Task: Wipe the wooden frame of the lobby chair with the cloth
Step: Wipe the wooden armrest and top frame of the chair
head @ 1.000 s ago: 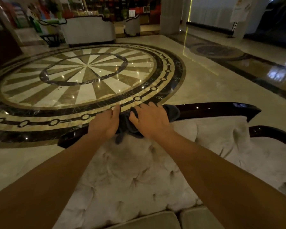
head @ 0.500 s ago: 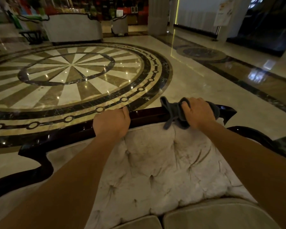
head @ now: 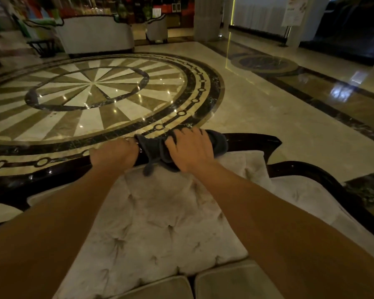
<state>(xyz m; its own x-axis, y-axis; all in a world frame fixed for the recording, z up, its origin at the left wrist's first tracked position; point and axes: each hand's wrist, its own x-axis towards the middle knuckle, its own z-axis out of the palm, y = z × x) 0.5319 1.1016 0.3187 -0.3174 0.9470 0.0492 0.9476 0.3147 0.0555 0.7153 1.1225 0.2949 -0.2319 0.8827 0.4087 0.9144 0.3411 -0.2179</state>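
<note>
Head view, right hand: the right hand is spread palm-down over the cloth, fingers splayed wide and pressing, not pinching. It has the cloth pinned against the rail.
Head view, left hand: the left hand is curled over the top rail just beside the cloth; its fingers wrap away over the far edge, so it grips the wood and nothing else.
Cloth: dark grey, bunched into a roll on top of the wooden frame, one loose tail hanging down onto the tufted backrest.
Frame: glossy dark wood running along the top of the chair back and curving down both sides; the right-hand stretch is bare and catching a glint.
Handling, cloth: looks soft, light and floppy. My read is that a flat palm on top works best, since a pinch would only bunch it further.
Handling, frame: looks stiff, heavy and slick with polish, so the cloth should glide easily; the bracing hand belongs on the rail.
Since half a second ago: the right hand and cloth have swept back left along the rail, from near the right corner to right next to the left hand, which stays on the rail.
Since a second ago: much the same close pairing as then, so this is a back-and-forth stroke.
</note>
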